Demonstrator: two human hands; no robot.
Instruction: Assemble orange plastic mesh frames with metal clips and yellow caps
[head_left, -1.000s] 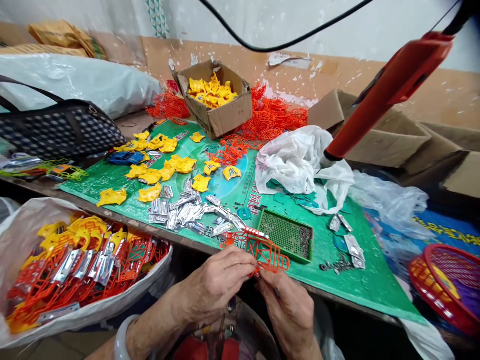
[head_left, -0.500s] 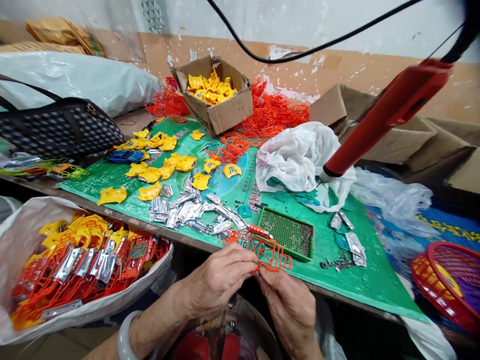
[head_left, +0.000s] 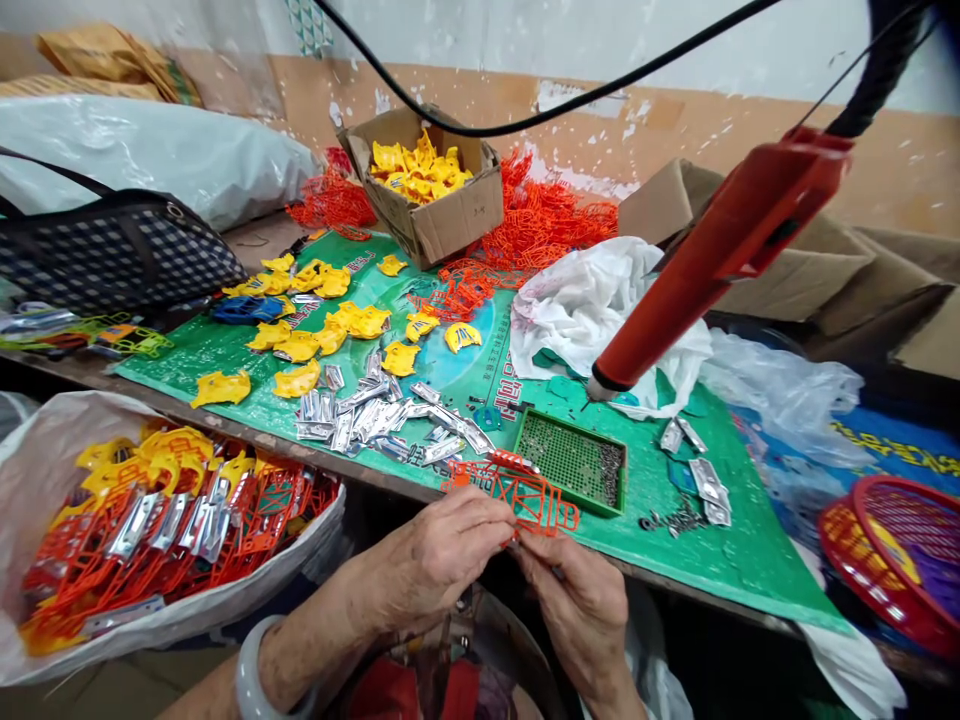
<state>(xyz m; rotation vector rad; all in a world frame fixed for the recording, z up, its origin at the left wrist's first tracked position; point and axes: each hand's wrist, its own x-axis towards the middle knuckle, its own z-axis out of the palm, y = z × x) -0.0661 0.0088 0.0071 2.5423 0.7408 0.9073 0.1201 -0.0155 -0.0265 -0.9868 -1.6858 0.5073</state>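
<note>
Left hand point(head_left: 444, 555), right hand point(head_left: 577, 605): pinching 1 orange frame point(head_left: 529, 500) | near-left sack point(head_left: 247, 588): joined-looking sets point(head_left: 176, 525) | far, loose: yellow shells point(head_left: 360, 322), silver plates point(head_left: 367, 418)

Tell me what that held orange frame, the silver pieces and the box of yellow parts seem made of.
Orange frame: probably smooth plastic; evenly coloured, thin bars.
Silver pieces: shiny, bright glints; metal or coated plastic.
Box: matte cardboard, by its brown, worn walls.

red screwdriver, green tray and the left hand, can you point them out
red screwdriver point(head_left: 712, 270): head view, middle of its body
green tray point(head_left: 592, 499): head view, near rim
left hand point(head_left: 441, 542): head view, back of the hand
</note>
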